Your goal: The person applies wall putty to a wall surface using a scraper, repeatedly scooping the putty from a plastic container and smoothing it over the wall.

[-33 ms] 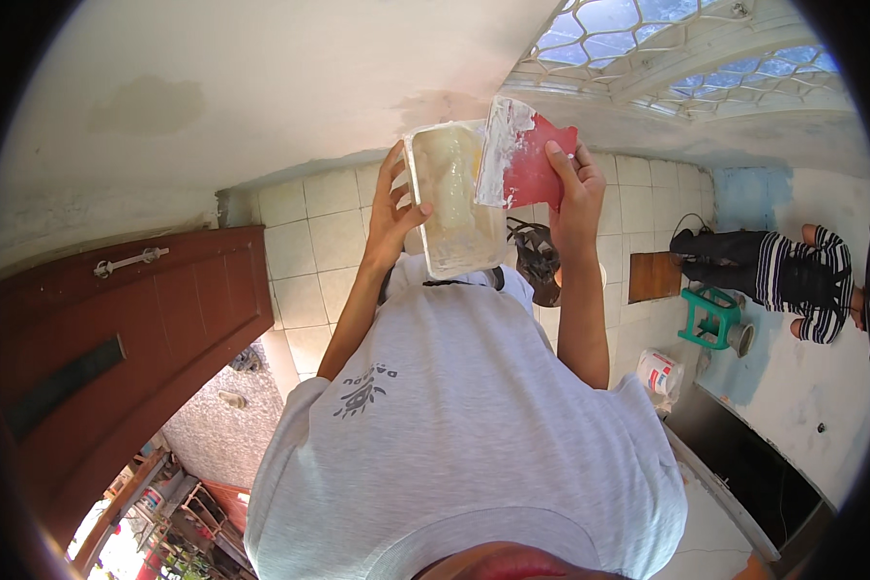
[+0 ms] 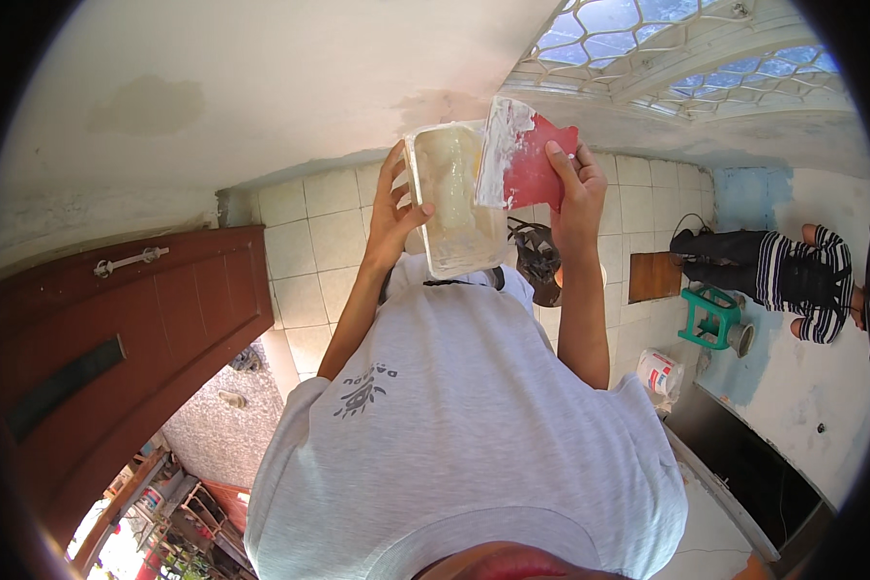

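My left hand grips a translucent rectangular plastic tub along its left side, thumb over the rim and fingers behind. Whitish residue coats the inside of the tub. In my right hand is a flat red putty scraper, its thumb pressed on the face. White putty smears the scraper's left edge, which overlaps the tub's right rim. Both things are held up in front of my chest, close to the pale wall.
A reddish-brown door stands at the left. Further right are a window grille, a green plastic stool, a white bucket and a person in a striped top. A black bag lies on the tiled floor.
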Action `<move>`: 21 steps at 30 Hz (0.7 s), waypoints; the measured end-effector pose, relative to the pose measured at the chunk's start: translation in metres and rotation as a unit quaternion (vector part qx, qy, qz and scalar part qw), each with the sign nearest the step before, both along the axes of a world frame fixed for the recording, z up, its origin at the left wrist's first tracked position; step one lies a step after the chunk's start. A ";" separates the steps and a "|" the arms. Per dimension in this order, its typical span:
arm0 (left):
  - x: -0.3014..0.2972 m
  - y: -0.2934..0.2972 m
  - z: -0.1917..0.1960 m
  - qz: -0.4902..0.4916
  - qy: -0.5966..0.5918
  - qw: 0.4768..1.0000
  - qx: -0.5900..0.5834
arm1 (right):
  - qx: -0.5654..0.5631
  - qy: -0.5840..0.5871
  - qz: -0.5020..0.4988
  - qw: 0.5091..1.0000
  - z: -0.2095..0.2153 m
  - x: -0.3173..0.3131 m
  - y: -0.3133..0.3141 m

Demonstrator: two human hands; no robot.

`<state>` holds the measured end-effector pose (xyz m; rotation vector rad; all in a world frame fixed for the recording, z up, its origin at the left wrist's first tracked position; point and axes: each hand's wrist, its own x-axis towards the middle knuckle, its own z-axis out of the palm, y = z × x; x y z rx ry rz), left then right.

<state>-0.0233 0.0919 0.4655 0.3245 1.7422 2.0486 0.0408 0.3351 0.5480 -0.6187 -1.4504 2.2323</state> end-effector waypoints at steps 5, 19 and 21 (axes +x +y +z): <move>0.002 -0.001 0.002 0.001 -0.004 1.000 -0.011 | 0.082 -0.033 0.071 0.994 0.017 0.005 -0.006; 0.006 -0.004 0.007 -0.004 -0.027 0.999 -0.028 | -0.002 0.010 -0.065 0.998 0.015 -0.013 0.004; 0.007 -0.004 0.007 -0.004 -0.021 0.999 -0.034 | 0.041 -0.027 0.035 0.998 0.016 -0.005 0.007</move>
